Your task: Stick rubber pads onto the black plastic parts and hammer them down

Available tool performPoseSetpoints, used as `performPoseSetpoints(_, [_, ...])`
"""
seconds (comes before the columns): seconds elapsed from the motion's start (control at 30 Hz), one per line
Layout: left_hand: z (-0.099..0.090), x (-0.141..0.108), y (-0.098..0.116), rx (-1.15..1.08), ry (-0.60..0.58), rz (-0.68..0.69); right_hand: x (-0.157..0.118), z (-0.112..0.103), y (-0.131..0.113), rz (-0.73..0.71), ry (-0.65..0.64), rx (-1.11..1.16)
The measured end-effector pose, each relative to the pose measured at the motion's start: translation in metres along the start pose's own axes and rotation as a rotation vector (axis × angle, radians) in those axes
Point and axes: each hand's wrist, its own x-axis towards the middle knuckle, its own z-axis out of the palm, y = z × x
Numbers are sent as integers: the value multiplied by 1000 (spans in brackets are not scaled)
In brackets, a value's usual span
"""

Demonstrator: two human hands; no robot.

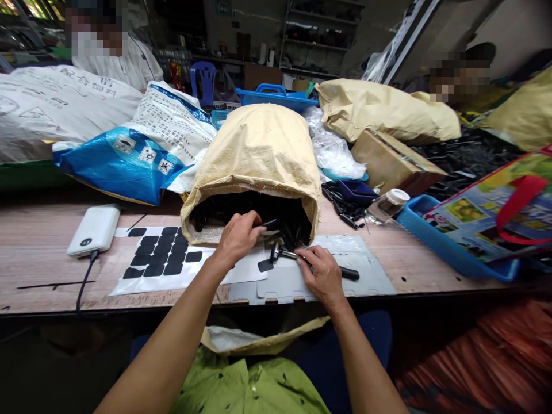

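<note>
A tan woven sack (259,155) lies on its side on the wooden table (38,253), its open mouth towards me and full of black plastic parts (284,221). My left hand (237,236) is at the mouth, fingers pinched on a thin black part. My right hand (321,273) rests on a grey plate (371,276) and grips a small hammer (310,261) with a black handle. A white sheet of black adhesive pads (161,256) lies left of my hands; one loose pad (265,265) lies between them.
A white power bank (94,230) with a cable sits at left. Behind are a blue-and-white bag (142,149), more sacks, a cardboard box (390,158) and a small jar (388,204). A blue tray (452,247) holds a colourful bag at right. Two people sit across the table.
</note>
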Motion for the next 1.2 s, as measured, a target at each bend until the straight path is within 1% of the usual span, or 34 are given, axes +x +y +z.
performPoseSetpoints(0.07, [-4, -26, -10, -96, 13, 27, 0, 0, 0, -2, 4, 1])
performPoseSetpoints(0.13, [-1, -50, -19, -158, -1, 34, 0, 1, 1, -2, 4, -2])
performPoseSetpoints(0.2, [4, -65, -27, -181, -37, 40, 0, 1, 1, 0, 2, -6])
performPoseSetpoints(0.27, [10, -73, -32, -180, -62, 63, 0, 1, 1, 4, 1, -13])
performPoseSetpoints(0.37, [14, -76, -36, -181, -60, 101, 0, 1, -1, 4, 3, -20])
performPoseSetpoints(0.43, [13, -74, -37, -186, -67, 97, 0, 1, -1, -3, -2, -26])
performPoseSetpoints(0.63, [16, -70, -41, -86, -88, -17, 1, 2, 2, -24, -12, -75])
performPoseSetpoints(0.73, [19, -68, -40, -85, -95, -42, 2, -3, -1, -34, -18, -64])
performPoseSetpoints(0.8, [20, -67, -39, -96, -97, -53, 1, -10, -10, -13, 14, -29])
performPoseSetpoints(0.87, [20, -66, -38, -119, -105, -64, 1, -17, -25, 23, 55, 25])
performPoseSetpoints(0.97, [18, -65, -37, -149, -108, -84, 2, -23, -53, 32, 31, 157])
performPoseSetpoints(1.07, [18, -64, -36, -158, -102, -96, 2, -20, -75, 20, -13, 231])
performPoseSetpoints(1.2, [16, -66, -35, -151, -99, -84, -1, -11, -87, -26, -24, 210])
